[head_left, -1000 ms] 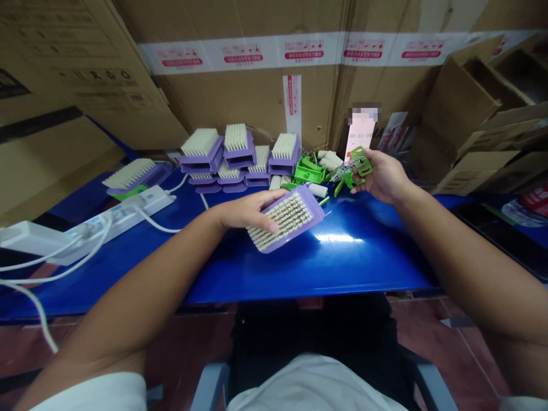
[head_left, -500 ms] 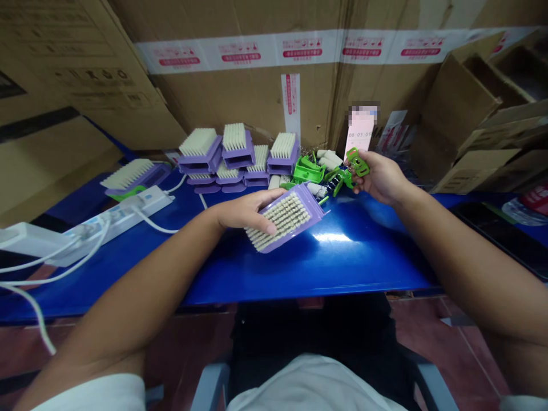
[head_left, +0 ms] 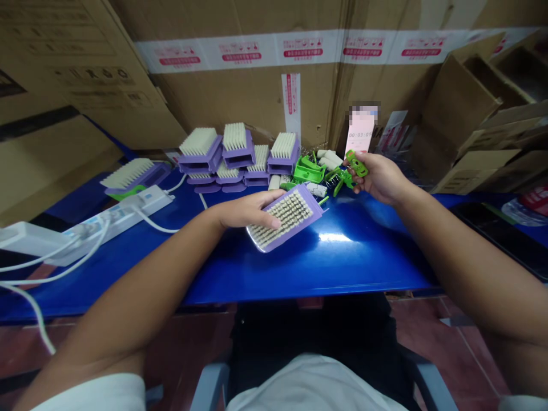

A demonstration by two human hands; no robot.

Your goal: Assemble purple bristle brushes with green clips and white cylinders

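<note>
A purple brush with pale bristles (head_left: 295,212) is held tilted by my left hand (head_left: 250,211), its thumb pressed on the bristles. My right hand (head_left: 381,176) pinches a small green plastic part (head_left: 357,164) in front of the phone. Between the hands, at the back, lie more green parts (head_left: 309,170), thin springs and white cylinders (head_left: 329,158). Several purple brushes (head_left: 200,149) are stacked to the left of these, with pale bristles facing up.
A power strip (head_left: 115,220) with white cables and a brush on a green part (head_left: 131,176) are at left. A phone (head_left: 360,128) leans on cardboard boxes (head_left: 240,91). At right are open cartons (head_left: 466,114) and a dark flat device (head_left: 500,234) on the blue table (head_left: 342,268).
The green part in my right hand has turned and dipped slightly. The brush in my left hand has tilted a little, with my thumb slightly further right on the bristles.
</note>
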